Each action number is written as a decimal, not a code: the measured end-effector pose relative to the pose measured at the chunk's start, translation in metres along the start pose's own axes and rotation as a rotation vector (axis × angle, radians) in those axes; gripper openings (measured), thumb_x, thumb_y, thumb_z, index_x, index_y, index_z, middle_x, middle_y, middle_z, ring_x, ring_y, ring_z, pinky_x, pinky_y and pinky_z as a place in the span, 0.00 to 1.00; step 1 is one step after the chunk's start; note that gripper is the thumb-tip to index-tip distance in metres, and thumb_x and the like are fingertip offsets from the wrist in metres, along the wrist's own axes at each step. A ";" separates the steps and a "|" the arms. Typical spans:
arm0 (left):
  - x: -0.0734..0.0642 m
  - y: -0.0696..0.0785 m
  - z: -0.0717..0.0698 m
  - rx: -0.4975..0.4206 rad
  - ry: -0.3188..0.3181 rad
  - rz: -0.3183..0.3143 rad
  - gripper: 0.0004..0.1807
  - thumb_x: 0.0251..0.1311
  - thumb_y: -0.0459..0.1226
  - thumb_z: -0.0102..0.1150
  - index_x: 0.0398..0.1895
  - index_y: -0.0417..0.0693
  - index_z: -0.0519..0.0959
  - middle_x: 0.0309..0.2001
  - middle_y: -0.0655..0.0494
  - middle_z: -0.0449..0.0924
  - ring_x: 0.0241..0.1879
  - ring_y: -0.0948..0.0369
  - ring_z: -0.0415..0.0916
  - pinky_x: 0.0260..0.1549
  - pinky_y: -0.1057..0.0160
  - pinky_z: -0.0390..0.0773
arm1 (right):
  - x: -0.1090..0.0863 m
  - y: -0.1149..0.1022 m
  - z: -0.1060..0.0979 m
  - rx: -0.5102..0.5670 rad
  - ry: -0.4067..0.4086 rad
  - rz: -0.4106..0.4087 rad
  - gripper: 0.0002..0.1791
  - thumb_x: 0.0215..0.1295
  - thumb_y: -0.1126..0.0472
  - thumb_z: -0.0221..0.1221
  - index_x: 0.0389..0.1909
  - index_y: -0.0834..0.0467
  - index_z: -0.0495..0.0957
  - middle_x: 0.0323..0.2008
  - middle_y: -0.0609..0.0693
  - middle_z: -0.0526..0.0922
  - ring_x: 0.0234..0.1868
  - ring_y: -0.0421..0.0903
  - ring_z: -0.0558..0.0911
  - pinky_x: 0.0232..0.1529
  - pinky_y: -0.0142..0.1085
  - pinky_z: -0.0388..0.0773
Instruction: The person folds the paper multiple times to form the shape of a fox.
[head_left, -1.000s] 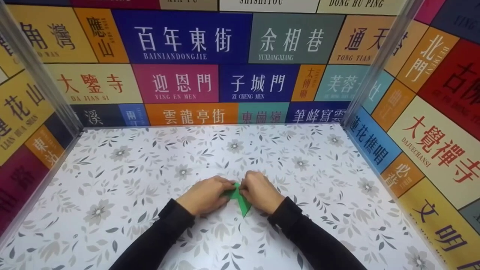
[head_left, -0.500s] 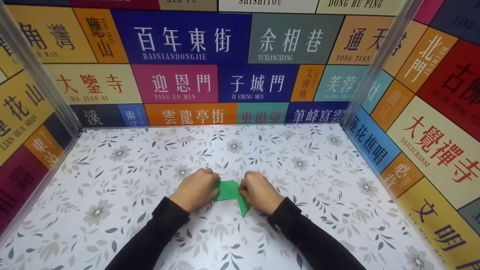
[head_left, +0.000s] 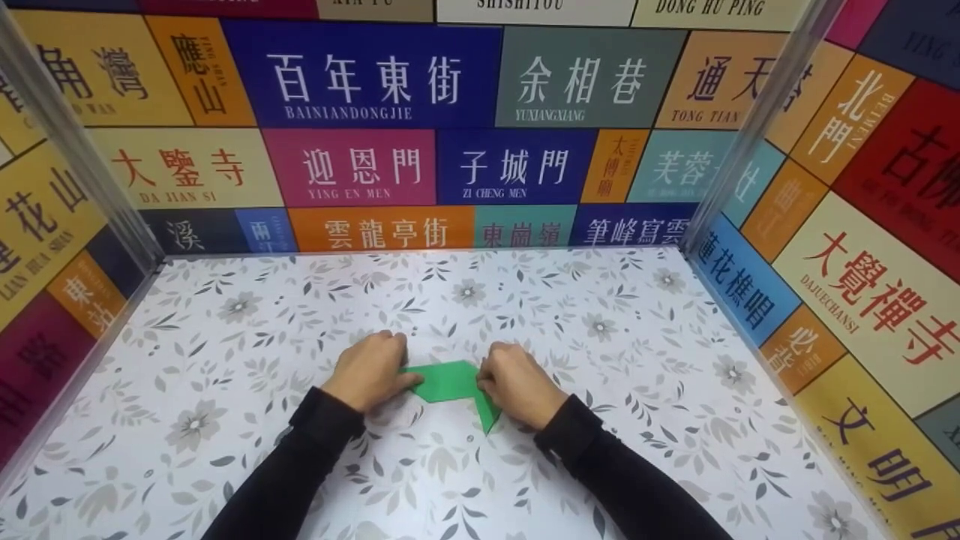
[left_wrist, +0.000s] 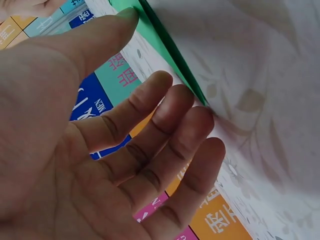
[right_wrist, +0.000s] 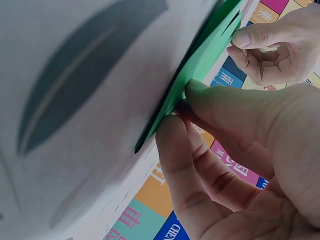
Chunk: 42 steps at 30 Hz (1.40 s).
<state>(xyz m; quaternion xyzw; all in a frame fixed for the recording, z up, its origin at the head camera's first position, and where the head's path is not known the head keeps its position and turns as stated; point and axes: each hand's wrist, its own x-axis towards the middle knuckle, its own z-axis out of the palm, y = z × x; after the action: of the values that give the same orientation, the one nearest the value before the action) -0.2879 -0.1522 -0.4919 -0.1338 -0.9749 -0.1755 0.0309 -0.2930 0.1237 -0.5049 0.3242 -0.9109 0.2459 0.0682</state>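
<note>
A folded piece of green paper (head_left: 446,381) lies on the patterned tabletop, with a pointed flap angling toward the person at its right end. My right hand (head_left: 520,384) pinches that right part; in the right wrist view its thumb and curled index finger meet at the paper's edge (right_wrist: 200,65). At the other end is my left hand (head_left: 370,373), its thumb (left_wrist: 107,35) touching the paper's edge. In the left wrist view the other left fingers are loosely bent, with fingertips right by the paper's tapered tip (left_wrist: 187,75).
White tabletop (head_left: 225,337) printed with grey flowers and leaves extends around the hands. Behind it stands a colourful panel (head_left: 367,75) with Chinese lettering. Similar side panels rise at left (head_left: 45,285) and right (head_left: 862,300).
My left hand has slid left along the paper, away from the right hand, uncovering the paper's flat left part. The right hand has stayed in place, holding its end.
</note>
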 end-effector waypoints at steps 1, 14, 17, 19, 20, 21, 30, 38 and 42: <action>0.000 0.000 0.000 0.000 0.002 -0.001 0.22 0.63 0.49 0.89 0.38 0.44 0.86 0.36 0.49 0.85 0.35 0.51 0.82 0.40 0.44 0.88 | 0.000 0.000 0.000 0.001 0.000 0.002 0.04 0.66 0.75 0.77 0.36 0.63 0.96 0.34 0.55 0.90 0.38 0.52 0.90 0.44 0.45 0.93; 0.001 0.000 0.001 -0.021 -0.024 -0.040 0.20 0.63 0.48 0.88 0.37 0.43 0.88 0.35 0.49 0.88 0.34 0.52 0.83 0.40 0.45 0.89 | -0.001 0.000 0.001 0.006 0.002 0.014 0.05 0.66 0.75 0.77 0.36 0.63 0.96 0.35 0.55 0.89 0.38 0.52 0.90 0.44 0.45 0.94; 0.001 0.000 0.002 -0.023 -0.027 -0.040 0.19 0.63 0.47 0.88 0.36 0.43 0.88 0.35 0.49 0.88 0.34 0.53 0.84 0.40 0.45 0.90 | -0.001 0.001 0.001 0.002 0.003 0.010 0.04 0.66 0.74 0.77 0.35 0.64 0.96 0.34 0.54 0.89 0.38 0.51 0.90 0.44 0.43 0.93; 0.002 -0.001 0.003 -0.021 -0.028 -0.041 0.19 0.64 0.47 0.88 0.36 0.44 0.88 0.36 0.49 0.88 0.34 0.52 0.84 0.41 0.45 0.90 | -0.001 0.001 0.001 -0.003 0.002 0.006 0.04 0.66 0.74 0.77 0.35 0.63 0.96 0.34 0.54 0.89 0.39 0.51 0.89 0.44 0.42 0.92; 0.002 -0.001 0.003 -0.022 -0.026 -0.039 0.19 0.63 0.47 0.88 0.36 0.44 0.88 0.36 0.50 0.88 0.34 0.52 0.84 0.40 0.45 0.90 | -0.002 0.001 0.001 -0.005 0.002 0.005 0.04 0.66 0.74 0.77 0.35 0.63 0.96 0.34 0.54 0.89 0.39 0.51 0.89 0.44 0.42 0.92; 0.002 -0.001 0.003 -0.024 -0.025 -0.039 0.19 0.63 0.47 0.88 0.36 0.44 0.88 0.36 0.50 0.88 0.34 0.52 0.84 0.40 0.45 0.89 | -0.001 0.002 0.001 -0.006 0.003 0.003 0.04 0.66 0.74 0.77 0.35 0.63 0.96 0.34 0.54 0.89 0.39 0.51 0.89 0.44 0.42 0.92; 0.003 -0.002 0.002 -0.062 -0.044 -0.052 0.18 0.64 0.46 0.88 0.30 0.47 0.86 0.34 0.53 0.84 0.33 0.55 0.78 0.37 0.50 0.83 | -0.001 0.000 -0.001 -0.013 0.008 0.007 0.05 0.66 0.74 0.78 0.33 0.62 0.96 0.33 0.53 0.88 0.36 0.49 0.87 0.41 0.41 0.91; 0.005 -0.005 0.004 -0.073 -0.062 -0.048 0.18 0.66 0.45 0.87 0.29 0.48 0.85 0.33 0.53 0.84 0.32 0.56 0.77 0.39 0.52 0.83 | -0.001 -0.002 -0.001 0.004 -0.015 0.041 0.03 0.68 0.73 0.77 0.36 0.63 0.96 0.34 0.53 0.88 0.38 0.49 0.88 0.44 0.43 0.92; 0.005 -0.004 0.005 -0.082 -0.064 -0.032 0.17 0.67 0.44 0.86 0.30 0.49 0.84 0.33 0.54 0.84 0.32 0.56 0.78 0.39 0.52 0.83 | 0.000 -0.002 -0.001 0.007 -0.017 0.058 0.03 0.68 0.72 0.77 0.36 0.63 0.96 0.35 0.53 0.89 0.38 0.49 0.88 0.45 0.44 0.92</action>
<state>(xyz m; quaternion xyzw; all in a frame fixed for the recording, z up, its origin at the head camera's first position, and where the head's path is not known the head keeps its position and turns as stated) -0.2942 -0.1530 -0.4971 -0.1251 -0.9693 -0.2114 -0.0087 -0.2912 0.1229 -0.5033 0.3000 -0.9196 0.2482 0.0524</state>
